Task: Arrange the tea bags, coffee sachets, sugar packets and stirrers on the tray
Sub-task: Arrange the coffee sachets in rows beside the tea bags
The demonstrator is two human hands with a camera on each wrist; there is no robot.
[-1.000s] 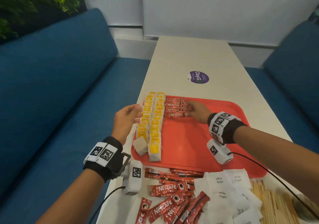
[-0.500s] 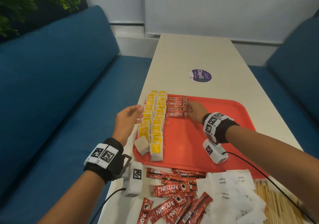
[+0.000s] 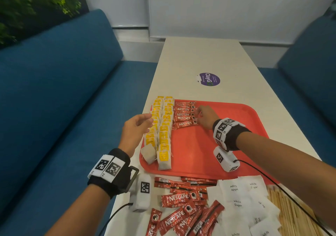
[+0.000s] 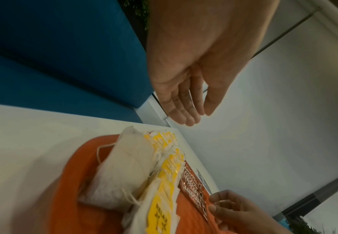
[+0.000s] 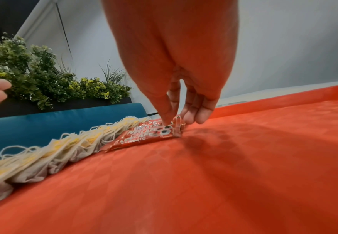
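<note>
The right hand (image 3: pixel 206 116) pinches, it seems, the right ends of the sachets (image 3: pixel 184 113) stacked far-left on the tray (image 3: pixel 236 119), long axes left-right. The left hand (image 3: pixel 135 130) hovers slack, empty, over the tea bags (image 3: pixel 162 126).

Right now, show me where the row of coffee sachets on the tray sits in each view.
Head: row of coffee sachets at the red tray's far left, right of the tea bags, right hand at its end.
Left wrist: lower right, beyond the tea bags' yellow tags.
Right wrist: centre, under the fingertips.
Shared landmark: the tea bags alongside.
</note>
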